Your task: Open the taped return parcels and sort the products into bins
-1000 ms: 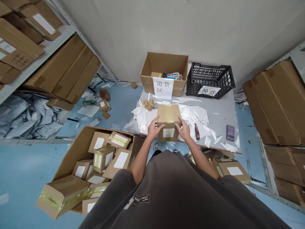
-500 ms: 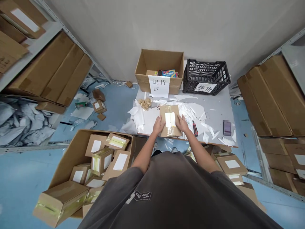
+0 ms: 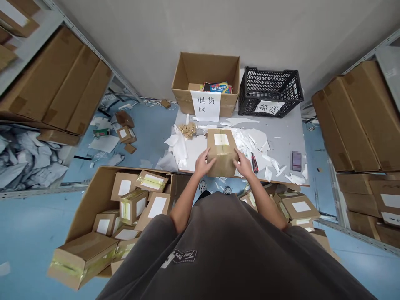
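Taped cardboard box (image 3: 221, 152) sits between the left hand (image 3: 203, 163) and right hand (image 3: 244, 164), both gripping its sides, over the counter's (image 3: 283, 143) near edge; it looks sealed, its opening apparently undone.

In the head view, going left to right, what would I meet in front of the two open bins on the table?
Crumpled brown paper, taped cardboard box, box cutter, blurred purple item.
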### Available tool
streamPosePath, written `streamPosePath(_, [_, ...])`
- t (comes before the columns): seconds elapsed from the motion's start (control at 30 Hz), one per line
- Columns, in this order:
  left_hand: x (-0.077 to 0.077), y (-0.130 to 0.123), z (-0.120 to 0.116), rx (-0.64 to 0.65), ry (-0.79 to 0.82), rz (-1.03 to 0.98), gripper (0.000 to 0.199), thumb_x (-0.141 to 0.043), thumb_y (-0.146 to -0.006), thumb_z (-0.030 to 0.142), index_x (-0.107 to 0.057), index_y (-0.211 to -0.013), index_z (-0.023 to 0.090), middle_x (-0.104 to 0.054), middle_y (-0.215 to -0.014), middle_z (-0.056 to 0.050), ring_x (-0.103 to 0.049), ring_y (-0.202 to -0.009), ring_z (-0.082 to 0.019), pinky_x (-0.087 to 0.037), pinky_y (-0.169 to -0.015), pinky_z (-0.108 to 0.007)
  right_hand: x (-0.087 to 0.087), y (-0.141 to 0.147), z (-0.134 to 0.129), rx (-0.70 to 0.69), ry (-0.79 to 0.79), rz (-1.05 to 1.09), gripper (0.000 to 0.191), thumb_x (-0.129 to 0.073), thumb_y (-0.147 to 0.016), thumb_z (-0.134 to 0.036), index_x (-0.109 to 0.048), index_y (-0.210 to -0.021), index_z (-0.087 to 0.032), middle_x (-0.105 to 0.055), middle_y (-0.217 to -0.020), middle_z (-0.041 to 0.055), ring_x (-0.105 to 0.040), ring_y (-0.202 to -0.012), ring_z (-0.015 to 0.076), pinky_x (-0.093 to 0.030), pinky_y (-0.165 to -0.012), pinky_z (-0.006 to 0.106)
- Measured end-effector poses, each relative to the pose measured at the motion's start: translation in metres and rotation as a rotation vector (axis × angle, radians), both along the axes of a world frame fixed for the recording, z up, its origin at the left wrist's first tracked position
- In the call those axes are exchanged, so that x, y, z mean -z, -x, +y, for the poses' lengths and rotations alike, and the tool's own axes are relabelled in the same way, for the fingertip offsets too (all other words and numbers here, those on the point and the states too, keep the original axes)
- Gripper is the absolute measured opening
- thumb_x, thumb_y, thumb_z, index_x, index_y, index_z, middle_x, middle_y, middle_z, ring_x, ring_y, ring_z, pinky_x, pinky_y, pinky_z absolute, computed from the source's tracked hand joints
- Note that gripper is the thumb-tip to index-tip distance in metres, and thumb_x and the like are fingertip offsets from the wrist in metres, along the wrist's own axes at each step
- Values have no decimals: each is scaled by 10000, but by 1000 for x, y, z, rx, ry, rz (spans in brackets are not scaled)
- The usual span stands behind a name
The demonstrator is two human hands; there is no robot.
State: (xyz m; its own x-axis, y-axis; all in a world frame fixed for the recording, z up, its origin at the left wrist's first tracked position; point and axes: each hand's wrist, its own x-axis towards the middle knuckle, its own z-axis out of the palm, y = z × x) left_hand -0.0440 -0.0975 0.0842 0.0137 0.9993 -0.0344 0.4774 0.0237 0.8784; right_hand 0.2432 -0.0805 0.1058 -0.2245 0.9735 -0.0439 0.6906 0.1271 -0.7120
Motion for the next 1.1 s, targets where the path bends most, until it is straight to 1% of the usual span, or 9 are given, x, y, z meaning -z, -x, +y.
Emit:
streamPosePath(0.07, [-12, 4, 21, -74, -14, -37, 881, -702, -999, 513, -320, -1770, 323, -560, -1681, -87, -666, -1383, -315, -559, -1170, -477, -13, 2, 24, 41, -45, 2, 732, -521, -1043, -382, -378, -1753, -278, -590, -1641, 108, -729, -1192, 321, -577, -1124, 527])
streamPosePath(0.17, [-15, 1, 52, -121, 78, -46, 935, -716, -978, 496, -281, -1784, 312, -653, -1592, -78, -695, -1345, -340, -538, -1180, -495, -12, 18, 58, 91, -31, 25, 712, -476, -1062, -402, -371, -1751, -255, -616, -1621, 115, -752, -1136, 304, -592, -1101, 510])
streamPosePath(0.33, [-12, -3, 73, -158, 66, -68, 861, -647, -1029, 517, -305, -1776, 260, -554, -1685, -116, -561, -1525, -336, -451, -1272, -495, 3, 36, 81, 128, -31, 55, 614, -397, -1089, -431, -548, -1635, -195, -631, -1596, 157, -602, -1461, 325, -470, -1258, 560])
streamPosePath(0.47, [-12, 12, 43, -1, -4, 18, 1091, -860, -867, 586, -321, -1770, 298, -331, -1818, -118, -309, -1687, -360, -306, -1369, -511, 3, 14, 49, 20, -5, 42, 716, -605, -1007, -466, -506, -1677, -235, -447, -1750, 148, -403, -1635, 355, -394, -1308, 600])
streamPosePath(0.57, [-5, 18, 6, 204, 74, 49, 1249, -976, -741, 536, -301, -1775, 349, -245, -1852, -90, -238, -1710, -384, -330, -1362, -524, 8, 4, 10, -180, 88, 45, 952, -730, -878, -341, -375, -1758, -267, -408, -1776, 120, -341, -1668, 370, -404, -1303, 598])
streamPosePath(0.73, [-5, 6, -16, 50, 60, 27, 1030, -887, -878, 450, -352, -1754, 370, -452, -1763, -53, -450, -1619, -348, -425, -1326, -507, 7, 15, -15, -75, 59, 48, 984, -600, -918, -241, -196, -1814, -263, -438, -1761, 105, -461, -1602, 330, -449, -1288, 550])
streamPosePath(0.93, [-18, 5, 34, -237, 78, -135, 949, -716, -1012, 565, -220, -1792, 353, -630, -1619, -95, -786, -1200, -301, -603, -1119, -470, -13, 25, 51, 69, -24, 156, 848, -529, -1060, -436, -174, -1813, -278, -553, -1683, 105, -681, -1376, 324, -568, -1170, 514])
streamPosePath(1.0, [-10, 2, 53, -273, 99, -92, 928, -680, -1028, 556, -207, -1795, 335, -584, -1662, -113, -767, -1248, -317, -571, -1158, -498, -6, 35, 76, 87, -14, 156, 830, -514, -1055, -404, -190, -1807, -263, -558, -1675, 119, -670, -1387, 324, -559, -1177, 528])
streamPosePath(1.1, [9, -8, 66, -155, 131, 5, 1042, -787, -939, 508, -239, -1789, 261, -356, -1804, -164, -550, -1537, -392, -481, -1253, -541, 19, 51, 95, 72, 45, 76, 830, -588, -985, -338, -329, -1762, -207, -485, -1720, 154, -529, -1541, 351, -456, -1278, 563])
